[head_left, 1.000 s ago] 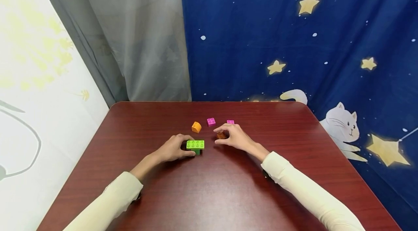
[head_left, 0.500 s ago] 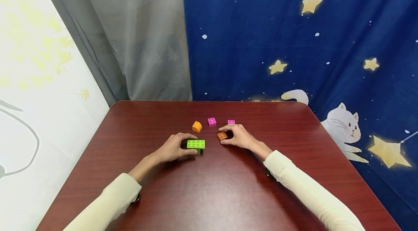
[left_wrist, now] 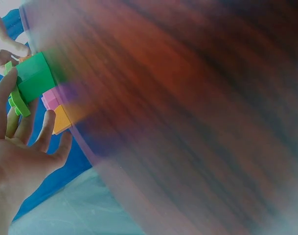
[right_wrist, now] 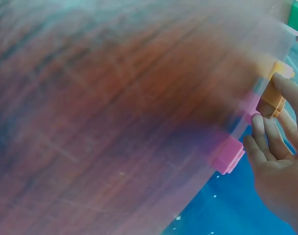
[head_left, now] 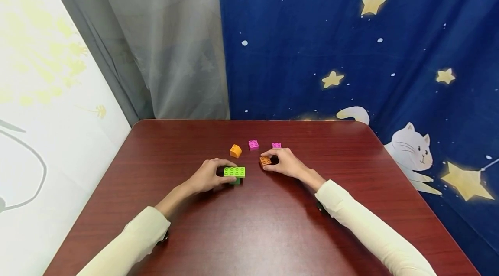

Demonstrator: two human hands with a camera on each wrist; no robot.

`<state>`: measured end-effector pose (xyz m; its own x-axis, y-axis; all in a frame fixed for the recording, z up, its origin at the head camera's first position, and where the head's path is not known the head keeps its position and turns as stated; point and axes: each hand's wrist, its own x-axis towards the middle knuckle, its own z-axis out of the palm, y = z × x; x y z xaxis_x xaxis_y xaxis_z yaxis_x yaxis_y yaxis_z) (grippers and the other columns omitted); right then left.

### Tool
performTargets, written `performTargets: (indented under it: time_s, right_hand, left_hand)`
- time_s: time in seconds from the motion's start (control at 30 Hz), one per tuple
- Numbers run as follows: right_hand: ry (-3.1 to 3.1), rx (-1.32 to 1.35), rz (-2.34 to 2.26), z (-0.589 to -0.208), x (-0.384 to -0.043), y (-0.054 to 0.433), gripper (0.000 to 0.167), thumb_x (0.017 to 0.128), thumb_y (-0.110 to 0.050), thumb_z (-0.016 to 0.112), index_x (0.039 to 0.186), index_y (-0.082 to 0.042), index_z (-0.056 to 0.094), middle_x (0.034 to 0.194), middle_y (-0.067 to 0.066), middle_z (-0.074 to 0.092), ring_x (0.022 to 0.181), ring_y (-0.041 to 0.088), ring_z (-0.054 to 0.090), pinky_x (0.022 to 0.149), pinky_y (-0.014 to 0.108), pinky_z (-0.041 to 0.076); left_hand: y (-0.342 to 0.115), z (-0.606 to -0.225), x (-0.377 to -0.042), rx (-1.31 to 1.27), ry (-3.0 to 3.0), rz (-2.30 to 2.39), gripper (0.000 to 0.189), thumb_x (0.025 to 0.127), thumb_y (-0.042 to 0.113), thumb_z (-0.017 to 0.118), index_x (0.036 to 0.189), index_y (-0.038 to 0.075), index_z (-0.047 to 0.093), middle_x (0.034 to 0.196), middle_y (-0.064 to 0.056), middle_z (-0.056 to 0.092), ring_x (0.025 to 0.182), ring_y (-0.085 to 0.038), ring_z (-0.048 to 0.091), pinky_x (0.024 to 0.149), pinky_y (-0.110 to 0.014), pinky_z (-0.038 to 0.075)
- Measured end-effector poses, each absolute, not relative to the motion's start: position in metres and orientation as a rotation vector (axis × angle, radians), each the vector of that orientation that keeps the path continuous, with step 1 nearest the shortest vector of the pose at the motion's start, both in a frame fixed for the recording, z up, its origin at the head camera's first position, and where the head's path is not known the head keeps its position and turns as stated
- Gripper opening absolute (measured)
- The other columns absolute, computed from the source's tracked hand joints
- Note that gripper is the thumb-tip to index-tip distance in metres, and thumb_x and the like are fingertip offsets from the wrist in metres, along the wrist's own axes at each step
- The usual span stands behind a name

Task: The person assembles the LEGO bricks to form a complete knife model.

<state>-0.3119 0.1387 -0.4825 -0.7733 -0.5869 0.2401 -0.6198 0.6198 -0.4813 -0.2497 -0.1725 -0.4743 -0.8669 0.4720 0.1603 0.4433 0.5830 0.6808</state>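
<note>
In the head view my left hand grips a lime-green eight-stud brick, thumb at its near side and fingers behind. Under that brick sits a darker green block, seen broadly in the left wrist view, where the thumb lies against the lime piece. To the right, my right hand pinches a small orange-brown four-stud brick between thumb and index finger, studs facing up. The right wrist view shows the same orange-brown brick at the fingertips.
Beyond the hands lie a yellow-orange curved-top brick, a pink four-stud brick and a second pink brick, partly covered by the right hand. The dark red table ends at a back edge before the curtains.
The orange-brown brick looked dark between the right fingers; now its studs show on top. The right hand shifted slightly right. The left thumb rose from the darker green block to the lime-green brick.
</note>
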Motion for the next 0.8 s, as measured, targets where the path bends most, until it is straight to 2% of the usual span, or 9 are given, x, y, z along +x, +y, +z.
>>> performTargets:
  time_s: [0.5, 0.8]
  right_hand:
    - [-2.717, 1.079, 0.915, -0.461, -0.298, 0.124, 0.039, 0.084, -0.024, 0.09, 0.118, -0.011, 0.077, 0.106, 0.002, 0.077, 0.093, 0.015, 0.069, 0.083, 0.033, 0.058]
    - [-2.656, 1.101, 0.935, -0.455, -0.29, 0.112, 0.039, 0.083, -0.029, 0.091, 0.116, -0.013, 0.079, 0.099, 0.001, 0.078, 0.094, 0.027, 0.071, 0.089, 0.045, 0.053]
  left_hand:
    - [-0.171, -0.475, -0.252, 0.781, 2.761, 1.178, 0.033, 0.087, 0.028, 0.087, 0.117, 0.019, 0.078, 0.106, 0.006, 0.074, 0.098, -0.015, 0.062, 0.093, -0.045, 0.053]
    - [-0.172, -0.474, -0.251, 0.814, 2.768, 1.157, 0.032, 0.087, 0.028, 0.087, 0.116, 0.018, 0.078, 0.106, 0.006, 0.075, 0.097, -0.015, 0.062, 0.091, -0.042, 0.054]
